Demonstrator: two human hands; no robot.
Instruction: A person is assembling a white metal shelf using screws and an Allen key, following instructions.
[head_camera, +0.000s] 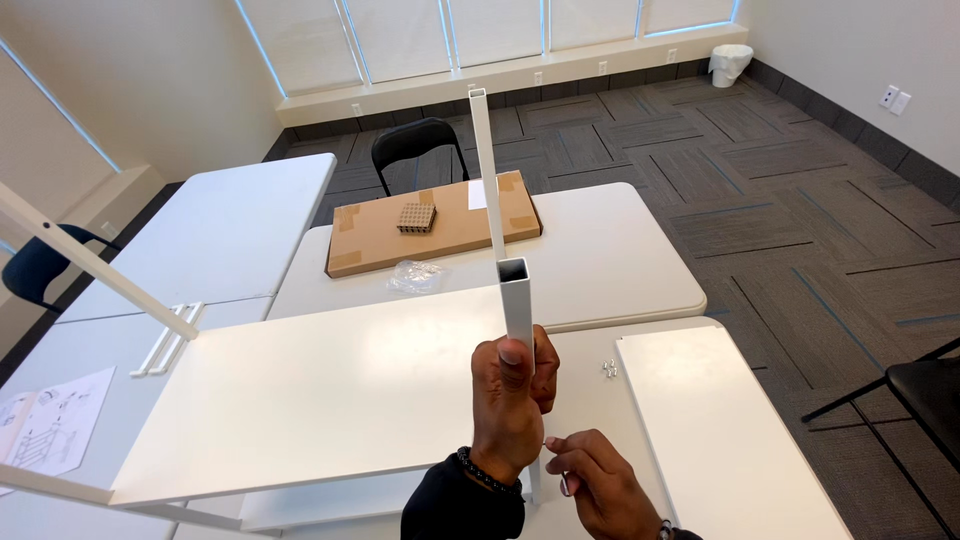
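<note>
- The left hand is wrapped in a fist around a white square tube, held upright, thumb pressed up along its near face; the tube's open, hollow top end faces the camera.
- The tube's lower part is hidden behind the fist and wrist. Only a short piece shows below, near the white surface.
- The right hand sits just below and to the right of the left, fingers curled narrow, pinching a small metal piece; it is too small and too covered by the fingers to tell what kind of piece it is.
- A second white tube rises behind the held one; its foot is hidden behind the first tube.
- A white flat panel lies to the left of the hands, its near edge partly behind the left forearm.
- A few small silver fasteners lie on the surface just right of the left hand, beside another white panel cut off by the lower edge.
- Farther back are a flat cardboard box with a small block of pegs on it, and a clear plastic bag whose contents cannot be made out.
- A printed sheet at the far left is cut off by the frame.
</note>
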